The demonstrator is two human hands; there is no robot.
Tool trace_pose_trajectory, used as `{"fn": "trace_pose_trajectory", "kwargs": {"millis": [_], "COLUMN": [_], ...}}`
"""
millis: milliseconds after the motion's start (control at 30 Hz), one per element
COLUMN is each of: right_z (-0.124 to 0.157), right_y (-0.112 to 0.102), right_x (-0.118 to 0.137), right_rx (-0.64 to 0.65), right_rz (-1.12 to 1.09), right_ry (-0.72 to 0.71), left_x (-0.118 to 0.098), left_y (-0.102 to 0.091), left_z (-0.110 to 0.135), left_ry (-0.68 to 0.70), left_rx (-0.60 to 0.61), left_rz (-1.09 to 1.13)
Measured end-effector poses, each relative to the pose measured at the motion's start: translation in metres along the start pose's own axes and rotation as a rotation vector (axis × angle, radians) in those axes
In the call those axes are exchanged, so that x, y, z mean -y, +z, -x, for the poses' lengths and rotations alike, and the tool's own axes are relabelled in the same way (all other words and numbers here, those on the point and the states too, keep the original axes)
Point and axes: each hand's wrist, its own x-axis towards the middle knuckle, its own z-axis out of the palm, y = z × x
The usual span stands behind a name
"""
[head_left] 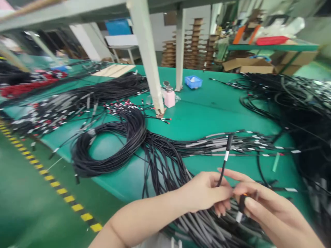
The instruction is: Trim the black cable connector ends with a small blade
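A black cable (221, 177) with a white label and a thicker black end stands up out of my left hand (207, 191), whose thumb and fingers are closed round it. Close beside it on the right, my right hand (269, 205) pinches a small black connector (242, 204) with an orange bit at its top and a white label below. Fingertips of the two hands nearly meet; whether both pieces belong to one cable, I cannot tell. Under the hands runs a thick bundle of black and grey cables (204, 227), joined to a large black coil (108, 163) on the left.
The green table (207, 110) carries cable piles (121, 86) at the left and a dark heap (297, 113) at the right. A white post (147, 51) rises mid-table, near a pink pump bottle (169, 99) and a blue tray (193, 82). Striped tape (58, 186) marks the floor.
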Motion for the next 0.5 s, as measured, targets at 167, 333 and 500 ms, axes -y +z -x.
{"fn": "trace_pose_trajectory", "kwargs": {"millis": [167, 333, 500], "right_z": [-0.006, -0.006, -0.007], "right_y": [0.010, 0.009, 0.008], "right_x": [0.019, 0.024, 0.021], "right_rx": [0.093, 0.099, 0.040], "right_rz": [-0.135, -0.129, -0.105], "right_ry": [-0.187, -0.303, -0.279], "left_x": [-0.009, -0.027, -0.065], "left_y": [-0.006, -0.016, 0.000], "left_z": [0.003, 0.008, 0.056], "left_ry": [-0.057, 0.260, 0.688], "left_rx": [0.197, 0.059, -0.216], "left_rz": [-0.171, -0.252, -0.237]}}
